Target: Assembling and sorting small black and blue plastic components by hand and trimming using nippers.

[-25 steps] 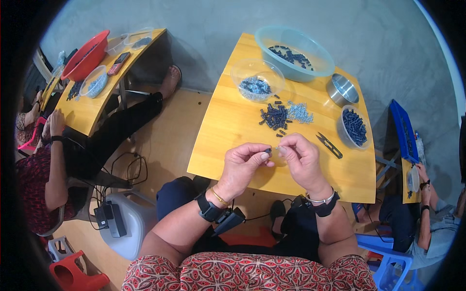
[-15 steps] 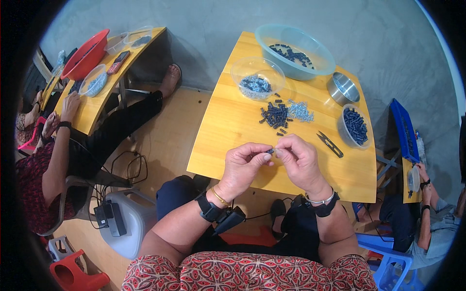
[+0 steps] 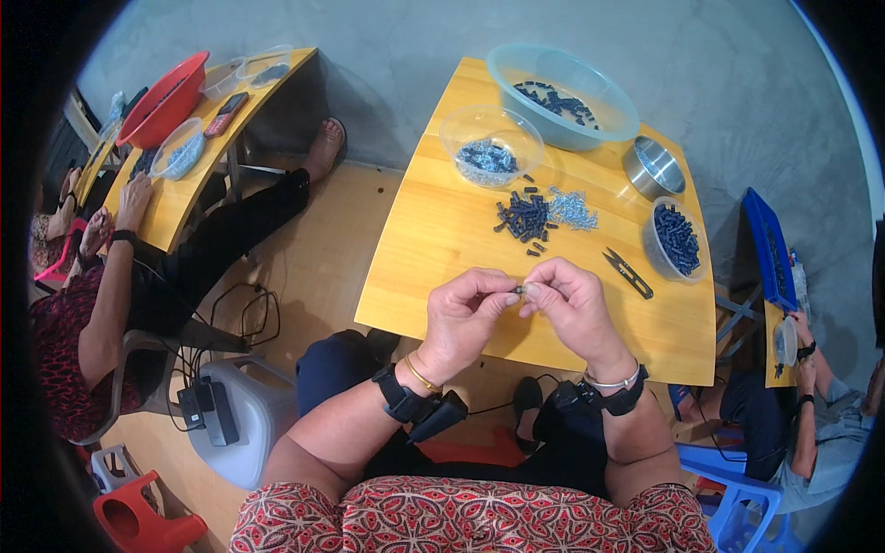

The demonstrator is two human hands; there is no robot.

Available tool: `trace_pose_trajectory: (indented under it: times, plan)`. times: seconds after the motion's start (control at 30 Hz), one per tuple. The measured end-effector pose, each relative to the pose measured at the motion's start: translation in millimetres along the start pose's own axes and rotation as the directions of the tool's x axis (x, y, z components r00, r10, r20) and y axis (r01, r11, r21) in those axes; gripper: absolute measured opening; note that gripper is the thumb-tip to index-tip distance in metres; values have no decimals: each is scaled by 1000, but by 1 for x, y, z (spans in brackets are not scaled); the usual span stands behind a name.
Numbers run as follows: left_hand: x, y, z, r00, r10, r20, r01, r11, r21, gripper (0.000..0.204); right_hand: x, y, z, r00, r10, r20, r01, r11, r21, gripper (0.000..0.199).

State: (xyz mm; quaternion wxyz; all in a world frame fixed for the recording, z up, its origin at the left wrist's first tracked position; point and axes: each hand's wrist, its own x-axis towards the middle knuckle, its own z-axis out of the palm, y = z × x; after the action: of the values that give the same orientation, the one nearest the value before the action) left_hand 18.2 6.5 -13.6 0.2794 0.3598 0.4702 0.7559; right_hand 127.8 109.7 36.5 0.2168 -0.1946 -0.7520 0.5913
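Note:
Over the near part of the wooden table [image 3: 415, 267], my left hand [image 3: 468, 309] pinches a small dark piece [image 3: 518, 290] between thumb and forefinger. My right hand [image 3: 564, 300] meets it there, its fingertips pinched at the piece's other end; whatever they grip is too small to make out. Beyond my hands lies a pile of short black plastic pieces [image 3: 524, 217], touching a heap of small silvery metal parts [image 3: 573, 210]. To the right of my right hand lies a pair of black thread snips [image 3: 629, 275].
A pale blue basin [image 3: 618, 124] holds black pieces at the back. Around the piles stand a clear tub [image 3: 452, 138], a steel bowl [image 3: 656, 168] and a tub of black pieces [image 3: 676, 240]. Other people sit at tables left and right; a red basin [image 3: 189, 92] stands on the left one.
My fingertips have shifted slightly around the small dark piece, which shows less between them. Both hands stay pinched together in nearly the same place.

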Motion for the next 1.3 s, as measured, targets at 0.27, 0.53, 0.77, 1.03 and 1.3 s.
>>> trace_pose_trajectory:
  times: [0.27, 0.53, 0.77, 1.03, 1.3]
  plan:
    - [-1, -2, 0, 1000, -10, 8, 10, 999, -39, 13, -3, 15, 14, 987, -103, -127, 107, 994, 25, 3]
    - [2, 0, -4, 995, -90, -53, 82, 989, -127, 14, -2, 0, 6, 972, -206, -115, 171, 952, -253, 16]
    - [2, 2, -1, 996, -72, -60, 67, 994, -90, 12, -6, 0, 19, 895, -437, 84, 386, 669, -635, 35]
    - [-3, 4, -1, 993, -118, -27, 115, 987, -112, 11, -13, 4, 28, 911, -411, 16, 321, 686, -653, 32]
    - [-3, 7, -1, 985, -157, 77, 157, 988, 13, 8, -10, 0, 22, 941, -338, 9, 262, 712, -651, 19]
